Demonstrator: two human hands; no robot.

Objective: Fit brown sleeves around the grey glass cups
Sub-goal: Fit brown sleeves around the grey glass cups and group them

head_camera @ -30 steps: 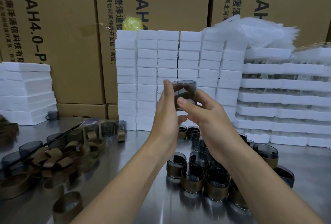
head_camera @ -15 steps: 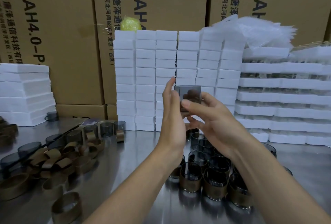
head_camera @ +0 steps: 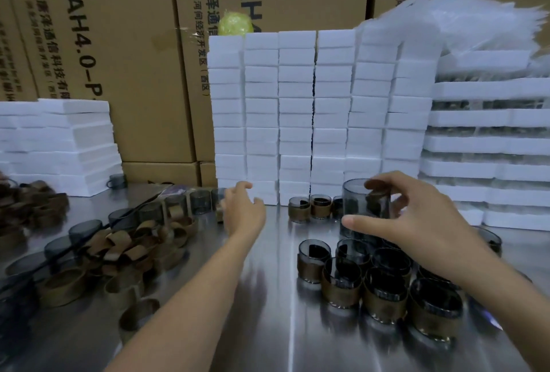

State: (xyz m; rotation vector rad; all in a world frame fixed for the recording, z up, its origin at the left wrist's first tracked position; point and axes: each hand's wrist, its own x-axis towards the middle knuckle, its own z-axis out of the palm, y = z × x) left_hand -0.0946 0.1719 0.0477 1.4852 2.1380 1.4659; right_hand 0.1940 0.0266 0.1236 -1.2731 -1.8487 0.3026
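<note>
Right hand pinches grey glass cup by its wall, likely slick, fragile; left hand at cup's 9 o'clock empty, loose

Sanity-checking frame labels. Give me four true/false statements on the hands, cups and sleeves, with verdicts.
1. The right hand holds a grey glass cup. True.
2. The left hand has a grip on a brown sleeve. False: it holds nothing and is stretched out above the metal table.
3. A heap of loose brown sleeves lies on the table's left side. True.
4. The sleeved cups stand on top of the white foam blocks. False: they stand on the table, below the right hand.
</note>
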